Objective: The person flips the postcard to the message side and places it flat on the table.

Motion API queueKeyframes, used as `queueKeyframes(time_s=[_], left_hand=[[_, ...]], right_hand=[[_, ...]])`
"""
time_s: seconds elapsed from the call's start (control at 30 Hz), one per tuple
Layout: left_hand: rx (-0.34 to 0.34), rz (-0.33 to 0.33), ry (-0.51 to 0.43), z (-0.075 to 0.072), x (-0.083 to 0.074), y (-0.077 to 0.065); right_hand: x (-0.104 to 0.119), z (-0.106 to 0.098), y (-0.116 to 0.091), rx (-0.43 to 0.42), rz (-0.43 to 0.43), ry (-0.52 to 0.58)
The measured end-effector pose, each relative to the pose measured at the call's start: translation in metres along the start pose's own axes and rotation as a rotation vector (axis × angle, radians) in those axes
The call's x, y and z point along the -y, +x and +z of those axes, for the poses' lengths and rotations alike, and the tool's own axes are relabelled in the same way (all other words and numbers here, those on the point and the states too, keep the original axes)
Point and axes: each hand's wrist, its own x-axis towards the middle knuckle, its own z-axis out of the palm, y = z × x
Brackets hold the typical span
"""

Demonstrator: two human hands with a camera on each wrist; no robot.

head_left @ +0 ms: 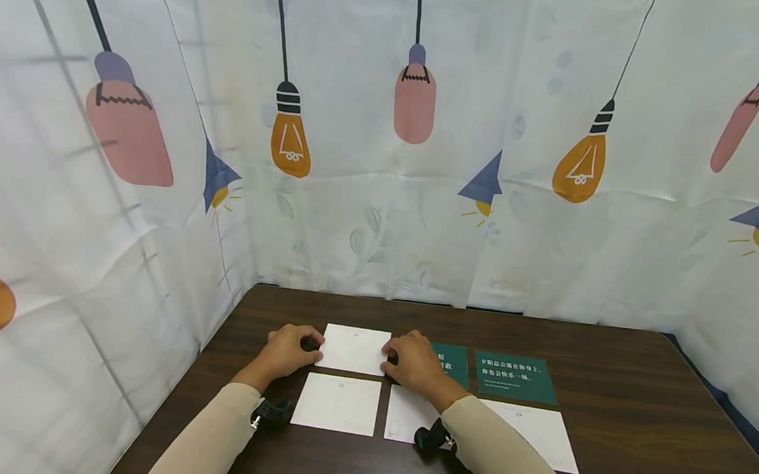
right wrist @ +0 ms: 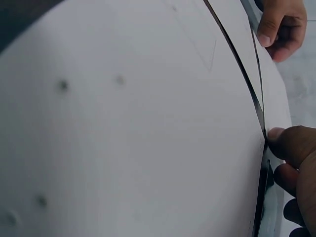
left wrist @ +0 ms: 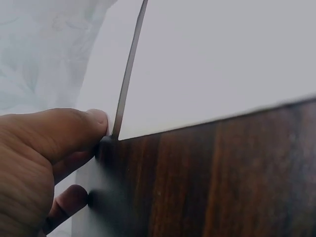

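Observation:
At the back left of the table, a white card [head_left: 356, 349] lies between my two hands. My left hand [head_left: 288, 352] pinches its left edge, thumb and forefinger curled towards the edge. On the opposite edge, my right hand [head_left: 414, 360] holds the card with thumb and finger. In the left wrist view the thumb of the left hand [left wrist: 54, 143] meets the card's near corner. The right wrist view shows the right hand [right wrist: 298, 158] at the card edge, its other fingers partly hidden. A green card [head_left: 453, 362] with white writing sits partly behind my right hand.
Nearer me lie a left white card [head_left: 337, 404], a middle white card [head_left: 405, 414] partly covered by my right arm, and a right white card [head_left: 537, 431]. Another green card [head_left: 515, 376] is at the back right of the dark wooden table [head_left: 654, 409]. A printed curtain [head_left: 354, 228] surrounds it.

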Motion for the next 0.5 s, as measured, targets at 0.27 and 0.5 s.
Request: queueKeyframes(time_s=[0.27,0.5], left_hand=[[0.014,-0.003,-0.003,-0.0007,0.0007,0.0003],[0.023,-0.002,0.003,-0.0008,0.0023,0.0012]], right_hand=[[0.0015,-0.0015,-0.0006,0.002,0.002,-0.014],[-0.0007,0.0005,-0.0011,-0.013,0.001,0.011]])
